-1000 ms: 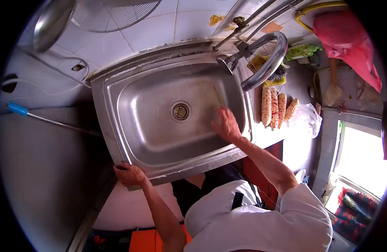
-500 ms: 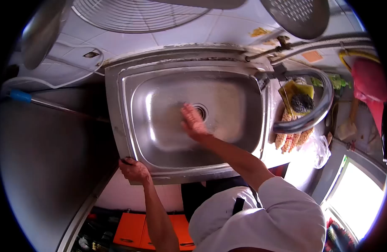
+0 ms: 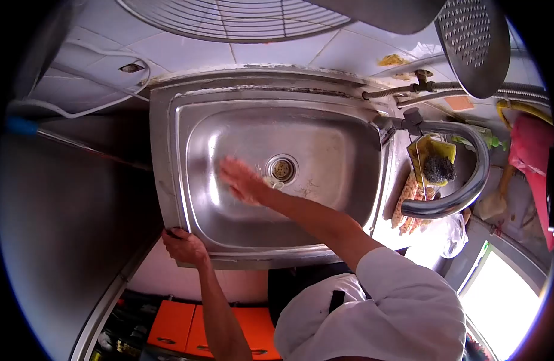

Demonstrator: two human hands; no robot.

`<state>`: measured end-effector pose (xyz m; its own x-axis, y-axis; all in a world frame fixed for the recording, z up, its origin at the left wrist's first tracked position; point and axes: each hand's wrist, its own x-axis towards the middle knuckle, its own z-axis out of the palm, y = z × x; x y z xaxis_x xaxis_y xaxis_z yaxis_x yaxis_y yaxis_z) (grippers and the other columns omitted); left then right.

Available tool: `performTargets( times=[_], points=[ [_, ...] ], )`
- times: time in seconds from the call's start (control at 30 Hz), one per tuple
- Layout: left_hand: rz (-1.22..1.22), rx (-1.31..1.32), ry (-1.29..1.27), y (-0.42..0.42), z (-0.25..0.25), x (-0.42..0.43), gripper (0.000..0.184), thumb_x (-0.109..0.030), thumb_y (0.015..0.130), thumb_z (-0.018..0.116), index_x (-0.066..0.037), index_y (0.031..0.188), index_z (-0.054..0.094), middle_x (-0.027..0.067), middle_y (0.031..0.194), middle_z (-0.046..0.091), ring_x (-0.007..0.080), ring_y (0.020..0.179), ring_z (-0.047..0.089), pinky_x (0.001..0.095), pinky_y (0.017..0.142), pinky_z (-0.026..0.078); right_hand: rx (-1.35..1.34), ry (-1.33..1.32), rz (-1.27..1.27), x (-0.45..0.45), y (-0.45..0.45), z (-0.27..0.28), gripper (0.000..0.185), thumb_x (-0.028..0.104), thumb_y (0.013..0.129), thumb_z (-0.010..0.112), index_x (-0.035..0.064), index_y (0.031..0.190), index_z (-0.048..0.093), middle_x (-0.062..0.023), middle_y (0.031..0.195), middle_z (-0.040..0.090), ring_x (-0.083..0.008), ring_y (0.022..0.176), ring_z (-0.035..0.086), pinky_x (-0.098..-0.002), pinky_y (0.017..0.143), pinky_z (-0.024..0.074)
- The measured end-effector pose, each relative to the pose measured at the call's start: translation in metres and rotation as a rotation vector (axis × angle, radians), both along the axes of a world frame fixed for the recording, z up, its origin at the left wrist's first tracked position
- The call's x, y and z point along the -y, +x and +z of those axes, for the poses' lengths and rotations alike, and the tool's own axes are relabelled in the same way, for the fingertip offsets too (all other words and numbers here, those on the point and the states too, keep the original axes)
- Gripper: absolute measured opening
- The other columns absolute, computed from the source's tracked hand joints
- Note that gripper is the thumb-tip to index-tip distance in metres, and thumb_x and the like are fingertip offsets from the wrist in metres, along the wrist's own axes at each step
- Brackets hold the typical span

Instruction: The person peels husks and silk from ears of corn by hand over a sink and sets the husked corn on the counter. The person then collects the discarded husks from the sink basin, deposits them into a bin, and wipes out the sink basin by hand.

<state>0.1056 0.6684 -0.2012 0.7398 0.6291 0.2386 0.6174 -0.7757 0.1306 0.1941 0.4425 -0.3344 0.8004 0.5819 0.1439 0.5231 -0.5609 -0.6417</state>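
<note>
A stainless steel sink point(image 3: 164, 156) fills the middle of the view, with a round drain point(image 3: 281, 170) in its basin. My right hand point(image 3: 244, 180) is inside the basin, left of the drain, fingers stretched out and slightly blurred. It holds nothing that I can see. Whether its palm touches the steel I cannot tell. At the sink's front left corner, my left hand point(image 3: 186, 246) is closed around the rim. A small dark patch shows by its fingers, too unclear to name. Close to my right wrist lies a small pale scrap point(image 3: 273, 182).
A curved faucet point(image 3: 478, 174) stands at the right. Beside it are a yellow holder point(image 3: 422, 153) with a steel wool scrubber point(image 3: 439, 169), corn cobs point(image 3: 407, 198) and a plastic bag point(image 3: 454, 234). A perforated skimmer point(image 3: 472, 48) and a wire rack point(image 3: 247, 27) hang above.
My right hand has swept left across the basin, away from the drain, which now shows fully. My left hand stays on the corner. The view has shifted slightly.
</note>
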Motion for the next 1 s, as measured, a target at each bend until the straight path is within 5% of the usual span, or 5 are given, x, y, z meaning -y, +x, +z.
performTargets(
  times=[0.07, 0.2, 0.37, 0.53, 1.0],
  points=[
    [-0.017, 0.005, -0.026, -0.001, -0.002, -0.002, 0.048, -0.035, 0.104, 0.041, 0.006, 0.122, 0.059, 0.0265, 0.114, 0.066, 0.0465, 0.099, 0.063, 0.0554, 0.087, 0.048, 0.041, -0.122, -0.177, 0.003, -0.030, -0.025, 0.065, 0.015, 0.089, 0.064, 0.0039, 0.149, 0.042, -0.0212, 0.155, 0.038, -0.0372, 0.146, 0.033, -0.0466, 0.120, 0.0299],
    [0.014, 0.009, -0.046, -0.002, 0.001, 0.000, 0.047, -0.034, 0.103, 0.041, 0.006, 0.122, 0.059, 0.0275, 0.115, 0.066, 0.0474, 0.100, 0.062, 0.0565, 0.089, 0.047, -0.126, 0.782, -1.441, 0.078, 0.013, -0.005, 0.055, 0.015, 0.100, 0.057, 0.0038, 0.151, 0.038, -0.0097, 0.135, 0.053, -0.0222, 0.110, 0.054, -0.0353, 0.104, 0.0435],
    [-0.027, 0.016, 0.015, 0.000, -0.007, -0.002, 0.045, -0.030, 0.101, 0.042, 0.006, 0.121, 0.059, 0.0281, 0.113, 0.065, 0.0477, 0.099, 0.062, 0.0575, 0.088, 0.047, -0.188, 1.039, -1.634, 0.126, 0.129, 0.055, 0.046, 0.014, 0.100, 0.059, -0.0005, 0.141, 0.045, -0.0142, 0.132, 0.060, -0.0233, 0.113, 0.058, -0.0329, 0.101, 0.0463],
    [-0.039, 0.033, 0.016, 0.004, 0.002, 0.005, 0.045, -0.031, 0.101, 0.041, 0.006, 0.120, 0.059, 0.0278, 0.112, 0.066, 0.0482, 0.097, 0.062, 0.0575, 0.086, 0.048, -0.055, 0.406, -1.387, 0.012, 0.104, 0.012, 0.042, 0.011, 0.096, 0.059, 0.0063, 0.136, 0.050, -0.0111, 0.131, 0.059, -0.0270, 0.115, 0.059, -0.0375, 0.099, 0.0494],
    [-0.001, 0.022, -0.037, 0.001, -0.002, -0.004, 0.041, -0.022, 0.091, 0.051, 0.003, 0.122, 0.060, 0.0256, 0.112, 0.066, 0.0458, 0.101, 0.063, 0.0562, 0.090, 0.047, 0.016, -0.041, 0.137, 0.018, 0.121, 0.016, 0.045, 0.002, 0.086, 0.060, 0.0030, 0.131, 0.052, -0.0144, 0.137, 0.049, -0.0327, 0.129, 0.047, -0.0415, 0.111, 0.0405]
  ],
)
